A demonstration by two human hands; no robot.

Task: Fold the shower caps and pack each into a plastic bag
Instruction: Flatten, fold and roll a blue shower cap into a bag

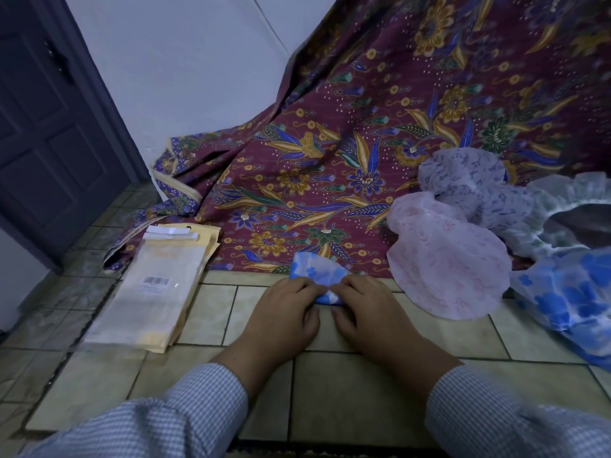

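A small blue-and-white flowered shower cap [315, 271], folded into a narrow wedge, lies on the tiled floor at the edge of the patterned cloth. My left hand [286, 312] and my right hand [365, 310] sit side by side on its near end, fingers curled over it and gripping the fold. Most of the near end is hidden under my fingers. A stack of clear plastic bags [155, 285] with a barcode label lies flat to the left. Loose caps are heaped at the right: a pink one [446, 276], a lilac one [469, 180], a white one [562, 206] and a blue flowered one [568, 299].
A maroon batik cloth [347, 143] covers the floor ahead and climbs the wall. A dark door [43, 143] stands at the left. Beige floor tiles [330, 391] spread beneath my checked sleeves.
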